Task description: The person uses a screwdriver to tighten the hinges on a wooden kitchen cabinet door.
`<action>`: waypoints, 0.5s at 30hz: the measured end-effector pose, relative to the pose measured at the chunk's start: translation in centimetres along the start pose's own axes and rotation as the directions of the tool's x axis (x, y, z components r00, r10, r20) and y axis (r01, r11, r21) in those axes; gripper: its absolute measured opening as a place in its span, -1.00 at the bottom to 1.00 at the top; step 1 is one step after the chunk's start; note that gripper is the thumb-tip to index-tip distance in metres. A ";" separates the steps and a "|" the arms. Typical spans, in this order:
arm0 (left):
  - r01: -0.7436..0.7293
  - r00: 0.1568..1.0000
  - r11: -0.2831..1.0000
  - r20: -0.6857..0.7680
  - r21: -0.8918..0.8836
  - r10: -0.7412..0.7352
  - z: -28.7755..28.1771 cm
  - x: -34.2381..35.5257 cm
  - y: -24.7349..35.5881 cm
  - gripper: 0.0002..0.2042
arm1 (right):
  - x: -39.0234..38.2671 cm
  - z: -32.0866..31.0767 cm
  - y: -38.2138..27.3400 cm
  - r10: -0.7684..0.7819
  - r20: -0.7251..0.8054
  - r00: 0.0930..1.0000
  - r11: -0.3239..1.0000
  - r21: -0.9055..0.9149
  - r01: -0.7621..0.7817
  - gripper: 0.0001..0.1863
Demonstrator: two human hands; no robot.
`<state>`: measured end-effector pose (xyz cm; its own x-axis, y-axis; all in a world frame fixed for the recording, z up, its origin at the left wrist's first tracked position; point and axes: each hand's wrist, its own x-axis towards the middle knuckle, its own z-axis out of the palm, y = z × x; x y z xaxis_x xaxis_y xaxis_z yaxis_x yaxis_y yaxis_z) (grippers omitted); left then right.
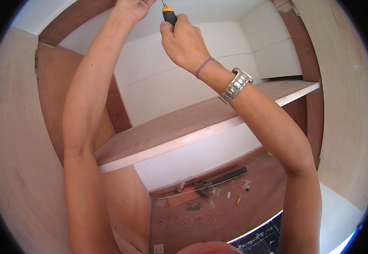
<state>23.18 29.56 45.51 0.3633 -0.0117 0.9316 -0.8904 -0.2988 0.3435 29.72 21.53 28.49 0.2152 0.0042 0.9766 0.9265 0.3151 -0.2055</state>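
Observation:
My right hand (186,44) is raised near the top edge and wraps round the handle of a screwdriver (169,16). Its handle is black with a yellow collar, and the metal shaft points up out of the picture, so the tip is hidden. Close to the shaft, on its left, is my left hand (134,8). The picture's top edge cuts off most of its fingers, so what they hold, if anything, does not show. Both arms reach up in front of an open wooden cabinet with a pale back panel (171,80).
A brown shelf (167,131) with a pale front edge crosses the cabinet below my hands. On the lower board (230,216) lie a black-handled hammer (226,178), an orange-red flat piece (184,197) and small scraps. Pale wooden doors (14,139) flank the opening on both sides.

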 end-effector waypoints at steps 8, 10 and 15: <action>0.001 1.000 0.999 0.023 0.043 -0.002 -0.2 0.1 0.5 -0.82 | 0.2 0.0 -0.3 -0.007 -0.009 1.000 1.000 0.014 0.007 -0.55; 0.003 0.999 0.999 0.039 0.046 -0.004 -0.4 0.4 0.6 -0.82 | 0.1 -0.3 -0.6 0.006 0.003 1.000 0.999 0.037 -0.006 -0.55; -0.001 0.999 0.999 0.032 0.052 -0.001 -0.3 0.8 0.4 -0.83 | 0.4 -0.5 -0.6 -0.005 -0.019 1.000 1.000 0.023 0.005 -0.53</action>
<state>23.01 29.70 46.41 0.3730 -0.0423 0.9269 -0.8751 -0.3481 0.3363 29.41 20.89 28.97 0.2167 -0.0154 0.9761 0.9203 0.3369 -0.1990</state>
